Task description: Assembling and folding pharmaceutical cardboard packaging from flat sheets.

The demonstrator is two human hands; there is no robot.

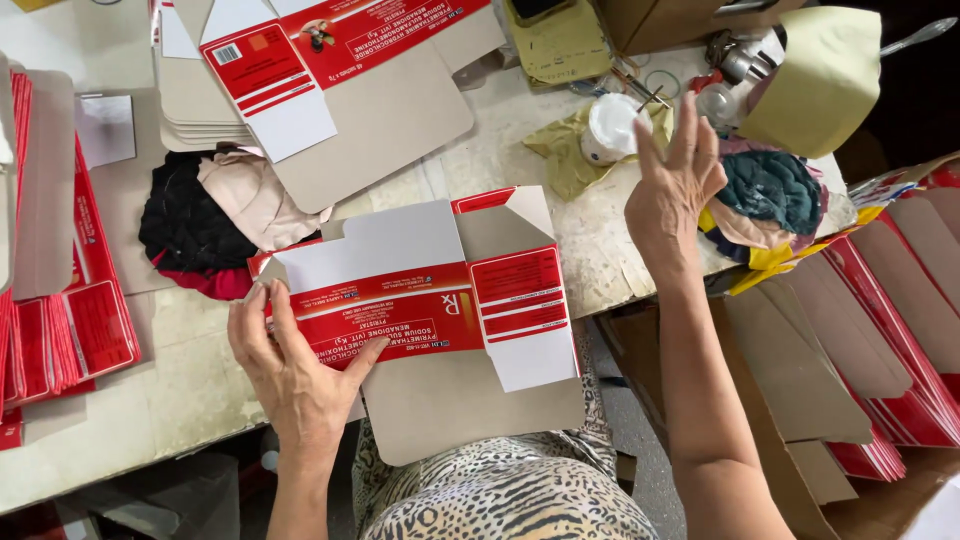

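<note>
Across a worn worktable (520,160), the left hand (295,375) presses flat, fingers spread, on a red-and-white flattened carton (420,305), seemingly light, bendable cardboard best held by its edges, while the right hand (675,190) hovers open beyond, near a white tub (608,128).

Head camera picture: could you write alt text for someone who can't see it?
A person's left hand presses a flat, unfolded red and white cardboard carton blank onto a worn pale worktable, while the right hand reaches toward a small white pot on yellow paper. Stacks of matching flat cartons and bundled cloth rags surround them.
</note>
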